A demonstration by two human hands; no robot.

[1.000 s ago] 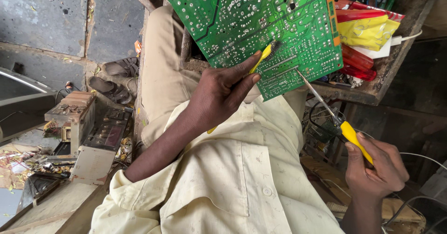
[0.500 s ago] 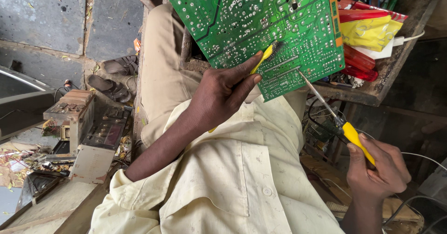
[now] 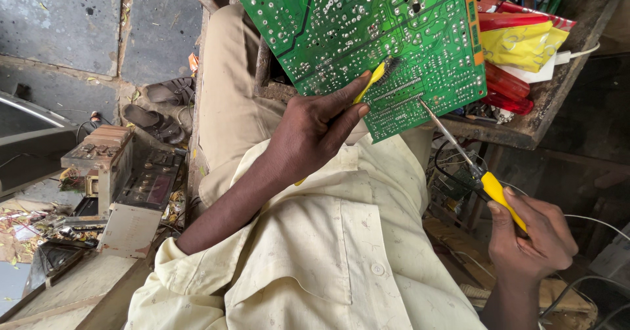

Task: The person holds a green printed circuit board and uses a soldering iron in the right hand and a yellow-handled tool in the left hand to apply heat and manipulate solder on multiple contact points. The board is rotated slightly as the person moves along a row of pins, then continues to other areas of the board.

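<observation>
Scarcely anything has changed over the last second: the left hand (image 3: 315,130) holds its place and the bristled head of the small yellow brush (image 3: 375,77) has crept only slightly along the same row of solder joints. The right hand (image 3: 528,238) has likewise kept the tip of the soldering iron (image 3: 482,172) at the near right edge of the circuit board (image 3: 367,21). The work on this one patch of board therefore appears ongoing rather than finished.

The left thumb and fingers pinch the brush handle, and the right hand is clenched round the iron's yellow handle.

The board is green, solder side up and dense with silver joints and pale tracks. It lies tilted across the person's lap, its far right edge near the wooden bench (image 3: 525,130) bearing yellow and red packets (image 3: 518,44). An old electronic chassis (image 3: 125,185) sits well apart on the left.
</observation>
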